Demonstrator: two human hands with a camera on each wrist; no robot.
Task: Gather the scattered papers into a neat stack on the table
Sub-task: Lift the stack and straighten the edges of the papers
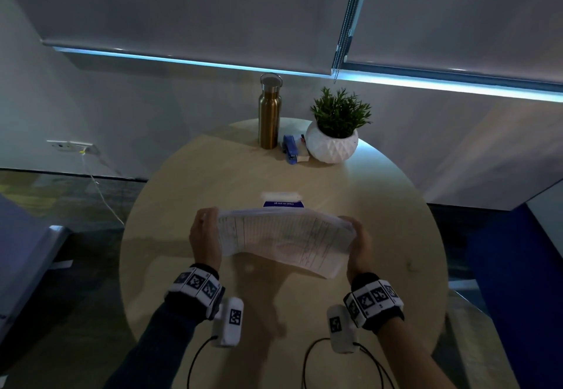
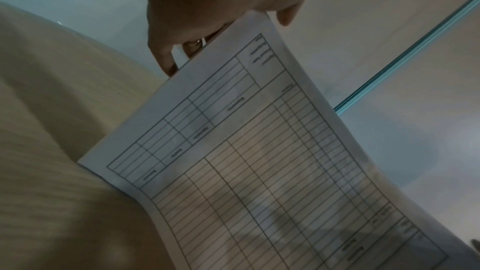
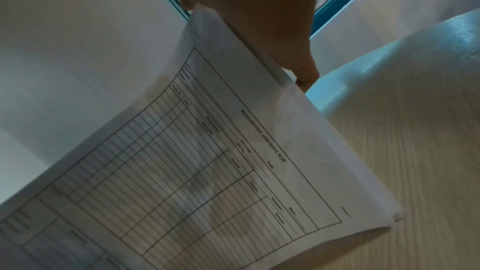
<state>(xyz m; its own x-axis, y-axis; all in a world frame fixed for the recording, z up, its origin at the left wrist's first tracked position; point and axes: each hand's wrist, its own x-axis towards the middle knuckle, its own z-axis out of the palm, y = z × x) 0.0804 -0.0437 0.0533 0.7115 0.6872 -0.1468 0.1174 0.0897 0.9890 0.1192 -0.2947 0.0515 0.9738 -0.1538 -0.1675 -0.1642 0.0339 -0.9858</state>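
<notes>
The left hand (image 1: 204, 237) clasps one short edge of the bundle of printed forms (image 1: 283, 239) and the right hand (image 1: 359, 245) clasps the opposite edge, each with fingers curled round the paper. The left wrist view shows fingertips (image 2: 166, 65) hooked over the edge and the thumb across the ruled face. The bundle hangs at the centre of the head view, tilted, bowed between the two grips and, as far as I can tell, clear of the round wooden table (image 1: 182, 205). Its lower right corner fans out a little (the right wrist view shows sheet edges (image 3: 363, 171) stepped rather than flush).

The step in hand looks like squaring the gathered sheets. To do it well, I would loosen both grips enough for the pages to slide, stand the bundle on one long edge, tap it on the wood, then turn it and tap a short edge. Squeezing hard while it is bowed would probably lock the offset in.

Just above the bundle in the head view a small blue-and-white printed card (image 1: 283, 202) lies on the table; whether it belongs in the stack I cannot tell. At the upper edge of the tabletop stand a gold metal bottle (image 1: 269, 114), a blue stapler (image 1: 290, 149) and a potted plant in a white faceted pot (image 1: 332, 141), well apart from the hands, so the near wood offers room to set the stack flat.
</notes>
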